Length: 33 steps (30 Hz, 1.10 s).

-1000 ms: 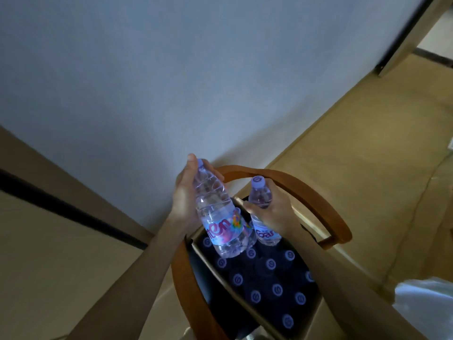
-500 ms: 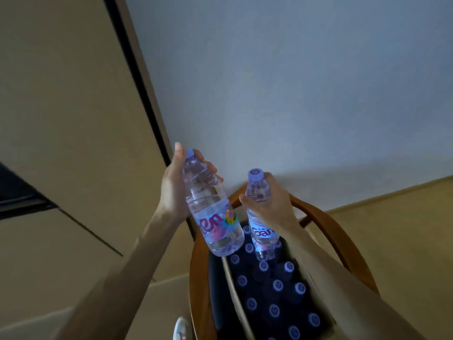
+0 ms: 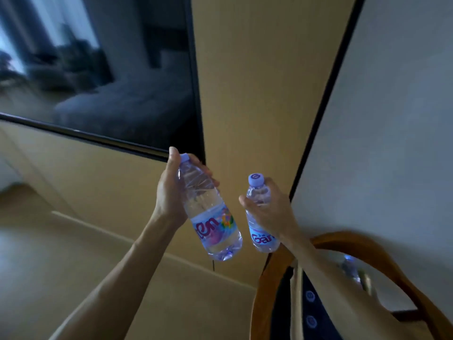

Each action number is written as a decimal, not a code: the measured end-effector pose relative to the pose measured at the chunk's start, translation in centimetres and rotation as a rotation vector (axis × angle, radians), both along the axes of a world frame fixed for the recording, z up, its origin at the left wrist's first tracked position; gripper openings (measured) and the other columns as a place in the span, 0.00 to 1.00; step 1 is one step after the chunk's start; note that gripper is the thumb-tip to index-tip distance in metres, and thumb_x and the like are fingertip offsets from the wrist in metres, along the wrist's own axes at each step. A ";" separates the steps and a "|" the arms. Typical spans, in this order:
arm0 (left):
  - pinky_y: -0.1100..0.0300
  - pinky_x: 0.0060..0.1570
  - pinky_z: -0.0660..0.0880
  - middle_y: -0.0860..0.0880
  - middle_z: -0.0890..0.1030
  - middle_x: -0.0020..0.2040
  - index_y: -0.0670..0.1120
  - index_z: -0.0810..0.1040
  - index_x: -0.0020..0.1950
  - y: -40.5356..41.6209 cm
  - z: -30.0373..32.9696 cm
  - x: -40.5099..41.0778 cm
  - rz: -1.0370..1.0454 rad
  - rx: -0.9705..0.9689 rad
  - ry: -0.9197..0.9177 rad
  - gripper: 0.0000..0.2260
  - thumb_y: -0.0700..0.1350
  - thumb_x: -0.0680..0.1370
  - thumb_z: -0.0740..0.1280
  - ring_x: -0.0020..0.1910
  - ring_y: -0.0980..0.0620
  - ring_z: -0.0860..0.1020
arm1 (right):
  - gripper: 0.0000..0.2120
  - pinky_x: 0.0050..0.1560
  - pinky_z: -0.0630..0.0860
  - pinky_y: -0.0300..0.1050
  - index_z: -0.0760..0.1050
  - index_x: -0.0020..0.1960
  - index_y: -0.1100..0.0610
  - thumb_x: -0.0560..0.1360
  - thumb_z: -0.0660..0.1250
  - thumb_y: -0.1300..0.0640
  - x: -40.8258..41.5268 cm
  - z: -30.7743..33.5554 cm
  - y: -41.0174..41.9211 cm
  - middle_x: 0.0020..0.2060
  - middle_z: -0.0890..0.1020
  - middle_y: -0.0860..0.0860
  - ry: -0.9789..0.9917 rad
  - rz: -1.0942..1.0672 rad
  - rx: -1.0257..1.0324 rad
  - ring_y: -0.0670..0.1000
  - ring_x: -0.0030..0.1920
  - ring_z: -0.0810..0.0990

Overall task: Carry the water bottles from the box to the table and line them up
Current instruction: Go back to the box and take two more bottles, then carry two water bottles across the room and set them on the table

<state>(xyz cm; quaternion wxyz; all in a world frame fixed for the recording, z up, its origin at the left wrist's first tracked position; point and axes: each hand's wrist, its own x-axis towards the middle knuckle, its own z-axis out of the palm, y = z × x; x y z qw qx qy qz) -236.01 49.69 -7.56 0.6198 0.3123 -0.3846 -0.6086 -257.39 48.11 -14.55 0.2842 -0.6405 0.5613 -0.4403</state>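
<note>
- Both hands had a tight grip, one bottle each. The left hand (image 3: 171, 192) was curled round the top half of a clear plastic water bottle with a pale purple cap and a pink and rainbow label (image 3: 210, 217). The thumb lay up by the cap.
- The right hand (image 3: 269, 212) was curled round the middle of a second clear plastic water bottle with a purple cap marked with a 6 (image 3: 259, 214).
- Both bottles were up in the air, near each other but not touching. The left one leaned over. The right one stood nearly straight up.
- The cardboard box of bottles (image 3: 297, 298) sat low on the right, on a round wooden chair with a curved brown back (image 3: 367, 249). More purple caps showed inside the box. One more bottle behind the chair back was too blurry to make out well.
- No surface for lining up could be seen. Straight ahead were a big dark screen (image 3: 98, 69) and a tan wooden wall panel (image 3: 257, 82).
- The bottles looked full, so they were probably a bit heavy for one hand.
- The thin plastic would likely squash in if squeezed hard, and it was smooth, so it could slip.
- The ridged part near the top or the middle looked like the best place to hold, as both hands did.
</note>
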 end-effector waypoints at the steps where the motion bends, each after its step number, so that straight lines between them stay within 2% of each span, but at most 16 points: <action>1: 0.49 0.42 0.77 0.45 0.78 0.35 0.46 0.74 0.41 0.6 0.0 2.1 0.047 0.002 -0.009 0.24 0.66 0.79 0.58 0.35 0.43 0.79 | 0.16 0.47 0.82 0.50 0.71 0.49 0.37 0.66 0.72 0.35 2.1 0.1 -0.2 0.40 0.83 0.34 -0.002 0.037 0.002 0.38 0.40 0.84; 5: 0.49 0.44 0.77 0.45 0.79 0.37 0.46 0.75 0.41 3.5 0.3 10.7 0.179 -0.008 0.028 0.25 0.65 0.80 0.55 0.37 0.43 0.79 | 0.18 0.48 0.82 0.53 0.72 0.50 0.41 0.66 0.71 0.34 11.0 0.8 -0.5 0.39 0.84 0.36 -0.004 0.189 -0.006 0.39 0.40 0.84; 11: 0.49 0.46 0.77 0.47 0.80 0.37 0.48 0.77 0.40 7.4 0.7 23.2 0.380 0.009 0.072 0.24 0.66 0.79 0.57 0.37 0.43 0.80 | 0.18 0.50 0.82 0.54 0.73 0.51 0.42 0.66 0.71 0.35 24.2 1.8 -0.1 0.39 0.84 0.38 -0.013 0.376 0.002 0.41 0.41 0.84; 16: 0.49 0.46 0.76 0.47 0.80 0.36 0.48 0.76 0.42 10.8 0.7 33.0 0.479 -0.015 0.124 0.23 0.66 0.79 0.57 0.36 0.44 0.80 | 0.19 0.52 0.81 0.53 0.73 0.51 0.43 0.66 0.70 0.35 34.9 2.1 0.5 0.41 0.83 0.34 -0.022 0.484 -0.002 0.40 0.42 0.84; 21: 0.52 0.43 0.80 0.47 0.81 0.36 0.47 0.77 0.41 13.5 0.6 41.0 0.572 -0.005 0.122 0.24 0.64 0.81 0.53 0.37 0.44 0.81 | 0.19 0.50 0.82 0.55 0.73 0.50 0.44 0.66 0.71 0.35 44.3 1.8 0.7 0.40 0.84 0.40 -0.034 0.598 0.013 0.43 0.42 0.85; 26: 0.52 0.45 0.81 0.46 0.80 0.37 0.46 0.75 0.43 14.0 -0.1 47.5 0.664 -0.022 0.109 0.23 0.63 0.79 0.54 0.39 0.44 0.80 | 0.20 0.50 0.82 0.54 0.72 0.50 0.45 0.66 0.69 0.34 52.8 1.6 -0.4 0.41 0.83 0.36 0.006 0.741 -0.007 0.41 0.42 0.85; 29: 0.52 0.45 0.81 0.46 0.81 0.37 0.46 0.77 0.42 13.3 -0.8 51.4 0.707 -0.028 0.116 0.24 0.63 0.80 0.53 0.39 0.44 0.81 | 0.19 0.50 0.82 0.54 0.72 0.50 0.44 0.66 0.69 0.34 57.7 1.1 -2.0 0.41 0.84 0.40 0.000 0.802 -0.022 0.42 0.42 0.85; 31: 0.51 0.46 0.81 0.46 0.82 0.37 0.47 0.79 0.42 12.3 -1.0 54.1 0.733 -0.030 0.112 0.23 0.63 0.79 0.55 0.40 0.44 0.82 | 0.19 0.49 0.82 0.54 0.73 0.51 0.43 0.67 0.69 0.34 61.0 0.7 -3.6 0.41 0.84 0.41 -0.010 0.838 -0.035 0.41 0.42 0.85; 33: 0.51 0.48 0.80 0.47 0.82 0.38 0.47 0.79 0.43 11.1 -0.9 56.7 0.785 -0.033 0.084 0.21 0.65 0.73 0.65 0.40 0.44 0.81 | 0.18 0.48 0.83 0.53 0.73 0.52 0.42 0.67 0.69 0.34 64.5 0.4 -5.3 0.42 0.84 0.41 -0.024 0.882 -0.044 0.41 0.42 0.85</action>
